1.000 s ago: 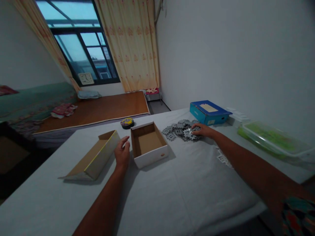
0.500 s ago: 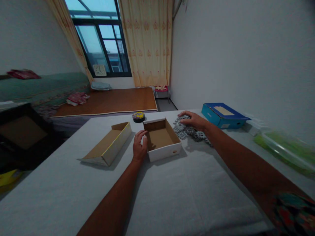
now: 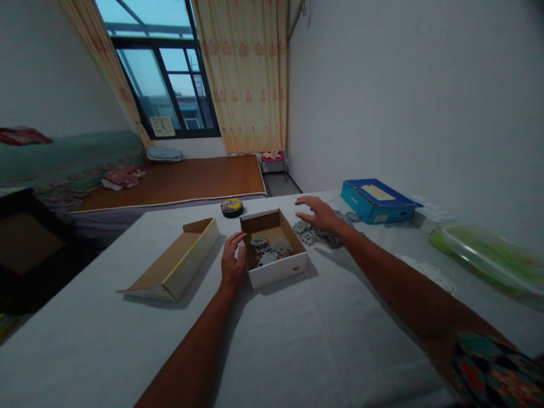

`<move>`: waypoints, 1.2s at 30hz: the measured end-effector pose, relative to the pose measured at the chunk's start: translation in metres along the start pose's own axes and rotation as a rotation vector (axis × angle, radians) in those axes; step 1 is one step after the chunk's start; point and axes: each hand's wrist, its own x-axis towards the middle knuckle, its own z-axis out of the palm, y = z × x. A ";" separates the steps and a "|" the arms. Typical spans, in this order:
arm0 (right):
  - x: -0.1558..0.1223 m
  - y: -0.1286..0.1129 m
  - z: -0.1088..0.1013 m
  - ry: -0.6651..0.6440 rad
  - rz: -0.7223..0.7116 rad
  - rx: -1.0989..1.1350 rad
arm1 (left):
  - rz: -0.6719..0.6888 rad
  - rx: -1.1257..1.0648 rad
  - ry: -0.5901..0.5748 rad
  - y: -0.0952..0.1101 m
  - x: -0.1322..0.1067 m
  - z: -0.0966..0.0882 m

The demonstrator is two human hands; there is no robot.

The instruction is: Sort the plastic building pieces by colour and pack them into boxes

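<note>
A white cardboard box (image 3: 278, 271) with a brown inside stands open on the table. Grey jigsaw puzzle pieces (image 3: 268, 251) lie in a small heap on its floor. My left hand (image 3: 233, 262) is at the box's left wall, with its fingertips at the rim, holding the box. To the right of the box, my right hand (image 3: 317, 214) hovers with thumb and fingers apart and nothing in them. Under and beside it a pile of grey puzzle pieces (image 3: 318, 235) is spread on the white cloth, partly hidden by the hand and forearm.
An open box lid (image 3: 182, 266) lies left of the box. Behind stands a round black and yellow tin (image 3: 232, 207). On the right are a blue box (image 3: 378, 201), a clear container with green contents (image 3: 488, 249), and pale flat pieces (image 3: 429, 273) beside my forearm.
A heap of grey puzzle pieces now lies inside the box, which held none before. My right hand has opened and the pile at its side looks lower. My left hand stays at the box.
</note>
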 end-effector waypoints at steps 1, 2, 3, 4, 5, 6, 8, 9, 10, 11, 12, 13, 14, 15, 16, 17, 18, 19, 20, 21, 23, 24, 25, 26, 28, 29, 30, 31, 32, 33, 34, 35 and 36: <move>-0.004 0.018 -0.007 -0.072 0.063 -0.067 | -0.014 -0.001 0.005 -0.001 0.000 0.000; -0.009 0.034 -0.012 -0.176 0.123 -0.131 | -0.024 -0.002 0.008 -0.002 0.001 0.000; -0.015 0.048 -0.013 -0.287 0.178 -0.189 | -0.030 -0.003 0.008 -0.003 0.001 0.000; -0.020 0.060 -0.011 -0.392 0.226 -0.237 | -0.033 -0.004 0.007 -0.003 0.001 0.000; -0.025 0.069 -0.008 -0.477 0.265 -0.273 | -0.036 -0.004 0.005 -0.003 0.001 0.000; -0.029 0.076 -0.004 -0.536 0.295 -0.300 | -0.039 -0.003 0.003 -0.002 0.001 0.000; -0.032 0.086 0.001 -0.607 0.310 -0.324 | -0.041 0.001 0.003 0.000 0.000 -0.001; -0.032 0.089 0.002 -0.629 0.293 -0.325 | -0.042 0.003 0.003 0.001 0.000 -0.002; -0.031 0.091 0.001 -0.641 0.263 -0.321 | -0.042 0.005 0.003 0.002 0.000 -0.002; -0.030 0.093 0.000 -0.641 0.224 -0.318 | -0.040 0.006 0.002 0.003 -0.001 -0.002; -0.030 0.094 -0.001 -0.629 0.182 -0.320 | -0.038 0.006 0.002 0.003 -0.001 -0.002; -0.030 0.094 -0.002 -0.610 0.145 -0.330 | -0.035 0.007 0.000 0.003 -0.001 -0.002; -0.031 0.093 -0.002 -0.587 0.117 -0.350 | -0.032 0.008 -0.001 0.003 -0.001 -0.002; -0.033 0.091 -0.002 -0.567 0.099 -0.377 | -0.028 0.008 -0.001 0.003 -0.001 -0.002; -0.035 0.087 -0.001 -0.552 0.091 -0.409 | -0.023 0.007 -0.002 0.003 -0.001 -0.001; -0.036 0.083 0.001 -0.544 0.090 -0.441 | -0.020 0.005 -0.003 0.002 -0.001 -0.001; -0.038 0.079 0.004 -0.538 0.096 -0.470 | -0.016 0.002 -0.001 0.002 -0.001 0.000; -0.040 0.074 0.006 -0.533 0.104 -0.496 | -0.013 -0.002 0.001 0.002 -0.001 0.000; -0.041 0.070 0.009 -0.527 0.110 -0.518 | -0.009 -0.007 0.003 0.002 -0.001 0.000; -0.042 0.066 0.011 -0.518 0.117 -0.538 | -0.005 -0.012 0.005 0.002 -0.001 0.000; -0.043 0.060 0.014 -0.488 0.133 -0.568 | -0.005 -0.014 0.009 0.002 -0.002 0.000; -0.044 0.058 0.015 -0.472 0.140 -0.577 | -0.012 -0.015 0.010 0.002 -0.002 0.000; -0.044 0.057 0.015 -0.454 0.147 -0.579 | -0.023 -0.017 0.010 0.002 -0.002 0.001; -0.045 0.057 0.016 -0.435 0.155 -0.575 | -0.034 -0.020 0.011 0.001 -0.002 0.001; -0.047 0.060 0.015 -0.393 0.175 -0.555 | -0.045 -0.028 0.002 0.000 -0.001 0.001; -0.047 0.062 0.013 -0.369 0.186 -0.543 | -0.042 -0.028 -0.007 -0.001 -0.001 0.001; -0.047 0.065 0.011 -0.340 0.198 -0.529 | -0.033 -0.024 -0.020 -0.002 0.000 0.001; -0.046 0.069 0.008 -0.309 0.215 -0.512 | -0.021 -0.016 -0.038 -0.003 0.001 0.001; -0.045 0.072 0.003 -0.272 0.233 -0.488 | -0.009 -0.006 -0.059 -0.003 0.002 0.001; -0.042 0.074 -0.002 -0.226 0.252 -0.454 | 0.001 0.004 -0.078 -0.003 0.003 0.001; -0.039 0.075 -0.007 -0.166 0.276 -0.409 | 0.009 0.014 -0.095 -0.003 0.003 0.000; -0.034 0.074 -0.012 -0.093 0.305 -0.356 | 0.015 0.022 -0.111 -0.003 0.004 0.000; -0.027 0.069 -0.017 -0.013 0.336 -0.290 | 0.020 0.029 -0.123 -0.003 0.004 0.000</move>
